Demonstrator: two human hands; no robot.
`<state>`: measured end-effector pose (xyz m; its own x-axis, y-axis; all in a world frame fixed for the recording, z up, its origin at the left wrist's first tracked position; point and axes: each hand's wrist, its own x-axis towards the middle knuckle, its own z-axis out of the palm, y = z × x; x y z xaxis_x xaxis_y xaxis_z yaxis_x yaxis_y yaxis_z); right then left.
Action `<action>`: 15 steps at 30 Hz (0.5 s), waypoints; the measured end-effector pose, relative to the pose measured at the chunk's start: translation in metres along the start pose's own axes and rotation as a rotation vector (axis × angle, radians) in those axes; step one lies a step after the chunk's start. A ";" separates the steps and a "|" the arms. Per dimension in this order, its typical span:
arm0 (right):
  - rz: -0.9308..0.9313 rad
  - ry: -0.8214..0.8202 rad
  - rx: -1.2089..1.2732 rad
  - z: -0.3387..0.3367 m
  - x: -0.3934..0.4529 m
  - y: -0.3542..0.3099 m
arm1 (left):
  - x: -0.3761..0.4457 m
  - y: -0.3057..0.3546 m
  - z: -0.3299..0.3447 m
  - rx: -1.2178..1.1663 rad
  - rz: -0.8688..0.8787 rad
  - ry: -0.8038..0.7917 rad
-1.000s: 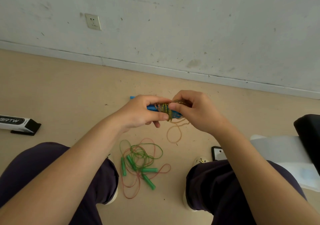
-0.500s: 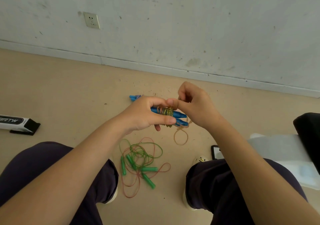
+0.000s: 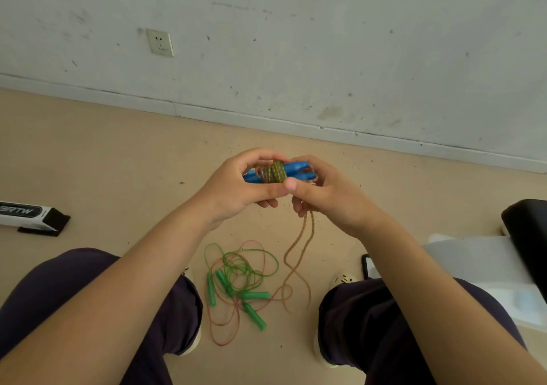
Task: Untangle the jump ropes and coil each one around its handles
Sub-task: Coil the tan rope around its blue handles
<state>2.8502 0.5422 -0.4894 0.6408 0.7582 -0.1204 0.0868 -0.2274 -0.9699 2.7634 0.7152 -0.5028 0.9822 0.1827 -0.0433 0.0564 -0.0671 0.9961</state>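
Item 1, nearest: green-handled jump ropes, a loose tangle of green and reddish cord on the floor between your knees, untouched; not yet sorted.

Item 2: free tail of cord, a hanging loop dropping from your right hand, its low end near the tangle. Longer than half a second ago, when only a small loop hung below the handles.

Item 3: right hand, fingers curled round the cord at the right end of the bundle, thumb pressing toward the wraps.

Item 4: left hand, fingers closed round the blue handles, held level above the floor, now raised a little toward the wall.

Item 5: wound coil, yellow-green turns mid-handle.

Handling note: keep the two handles clamped side by side, feed the tail under steady tension, lay each turn beside the last, and keep the tail out of the floor tangle.
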 end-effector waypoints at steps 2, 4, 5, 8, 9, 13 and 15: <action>0.015 -0.071 0.081 0.001 0.001 0.003 | 0.001 0.002 0.000 -0.059 0.010 0.015; 0.081 -0.076 0.126 0.005 0.002 0.006 | 0.003 0.005 -0.001 -0.158 0.013 0.061; 0.105 -0.062 0.113 0.007 0.002 0.008 | 0.004 0.006 -0.002 -0.206 0.009 0.097; 0.057 -0.021 -0.056 0.015 0.004 0.010 | 0.005 0.006 -0.002 -0.250 0.004 0.189; 0.038 -0.004 -0.123 0.017 0.005 0.009 | 0.006 0.005 -0.001 -0.250 0.006 0.211; 0.040 0.002 -0.336 0.025 0.003 0.004 | 0.007 0.001 -0.001 -0.281 0.005 0.287; 0.015 0.011 -0.379 0.026 0.002 0.002 | 0.008 -0.001 -0.002 -0.251 -0.009 0.307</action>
<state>2.8316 0.5596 -0.4973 0.6523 0.7468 -0.1294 0.3525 -0.4501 -0.8205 2.7708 0.7184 -0.5041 0.8803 0.4699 -0.0651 -0.0183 0.1709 0.9851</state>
